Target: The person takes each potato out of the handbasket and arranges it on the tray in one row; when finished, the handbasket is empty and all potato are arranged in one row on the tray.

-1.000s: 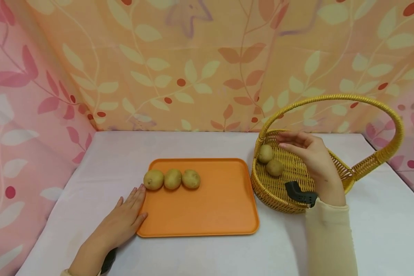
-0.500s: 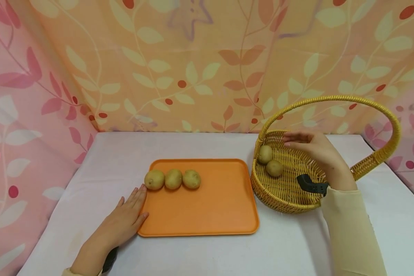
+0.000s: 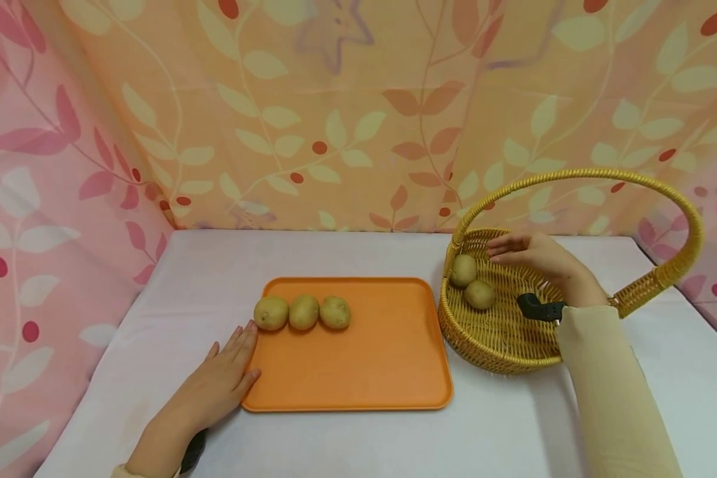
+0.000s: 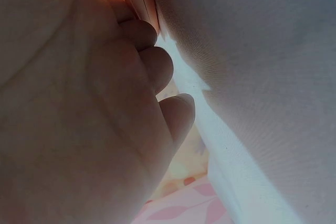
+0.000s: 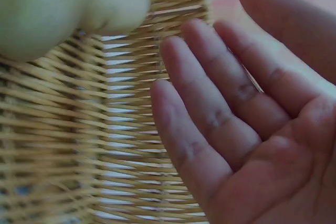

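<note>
My left hand rests with straight fingers on the left edge of an orange tray. Three potatoes sit in a row along the tray's upper left: a left potato, a middle potato and a right potato. Over the wicker basket hovers my right hand, its fingers relaxed and nothing in its palm in the right wrist view. Inside that basket, at its left side, a back potato and a front potato lie side by side, apart from the hand.
The basket's tall handle arches behind and right of my right hand. A white cloth covers the table. Floral curtains close off the back and sides. A black wrist mount hangs under my right wrist.
My right forearm has swung to the right, and the hand has shifted slightly right above the basket. The left hand, the tray and the potatoes stay as they were.
</note>
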Demonstrator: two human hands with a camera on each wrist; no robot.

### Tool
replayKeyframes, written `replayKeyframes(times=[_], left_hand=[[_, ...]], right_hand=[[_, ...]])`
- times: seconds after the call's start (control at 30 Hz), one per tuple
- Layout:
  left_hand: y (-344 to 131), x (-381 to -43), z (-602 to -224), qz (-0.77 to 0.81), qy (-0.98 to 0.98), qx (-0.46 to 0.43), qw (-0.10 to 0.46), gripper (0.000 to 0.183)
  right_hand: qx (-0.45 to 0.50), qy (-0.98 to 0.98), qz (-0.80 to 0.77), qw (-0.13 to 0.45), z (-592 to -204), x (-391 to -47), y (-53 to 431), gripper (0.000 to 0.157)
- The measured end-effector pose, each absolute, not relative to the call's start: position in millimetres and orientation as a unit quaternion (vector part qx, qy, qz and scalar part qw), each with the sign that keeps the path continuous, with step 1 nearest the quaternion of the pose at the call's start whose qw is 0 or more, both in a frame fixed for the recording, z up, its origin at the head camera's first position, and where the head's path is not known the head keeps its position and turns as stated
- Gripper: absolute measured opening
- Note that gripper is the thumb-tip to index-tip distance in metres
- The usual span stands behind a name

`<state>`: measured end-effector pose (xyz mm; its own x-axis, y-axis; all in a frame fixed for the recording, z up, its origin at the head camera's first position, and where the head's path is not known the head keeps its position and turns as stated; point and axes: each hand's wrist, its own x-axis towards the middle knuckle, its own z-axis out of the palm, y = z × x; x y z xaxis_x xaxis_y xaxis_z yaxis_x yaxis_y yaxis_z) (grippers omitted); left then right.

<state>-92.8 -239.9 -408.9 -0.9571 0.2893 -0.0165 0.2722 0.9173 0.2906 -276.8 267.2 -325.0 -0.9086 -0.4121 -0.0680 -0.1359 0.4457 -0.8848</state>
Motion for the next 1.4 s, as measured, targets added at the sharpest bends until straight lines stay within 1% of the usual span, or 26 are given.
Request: replayKeyframes(times=[0.27,0.5,0.67,0.87,1.1,1.27,1.4], left_hand=[[-242,-91,-407,0.139,0.98,0.144,0.021,0.064],[-242,-90,-406,0.142,0.979,0.141,0.027,0.064],[-243,-90,-405,0.14,0.98,0.14,0.027,0.064],[-243,-88,-403,0.14,0.98,0.142,0.026,0.064],[-243,-88,-403,0.139,0.98,0.143,0.025,0.064],[-244,-88,-405,0.137,0.98,0.143,0.024,0.064],[-245,-89,-407,0.138,0.98,0.144,0.02,0.065]], right_hand=[[-0.169,0.823,-0.5,0.211,-340,-285,270,0.044],[-0.183,0.813,-0.484,0.267,-349,-289,269,0.046],[-0.179,0.812,-0.476,0.286,-352,-290,269,0.049],[-0.17,0.818,-0.458,0.302,-355,-291,268,0.045],[-0.188,0.805,-0.448,0.339,-356,-290,266,0.043],[-0.203,0.787,-0.443,0.378,-356,-290,264,0.047],[-0.202,0.781,-0.436,0.399,-357,-290,263,0.05]])
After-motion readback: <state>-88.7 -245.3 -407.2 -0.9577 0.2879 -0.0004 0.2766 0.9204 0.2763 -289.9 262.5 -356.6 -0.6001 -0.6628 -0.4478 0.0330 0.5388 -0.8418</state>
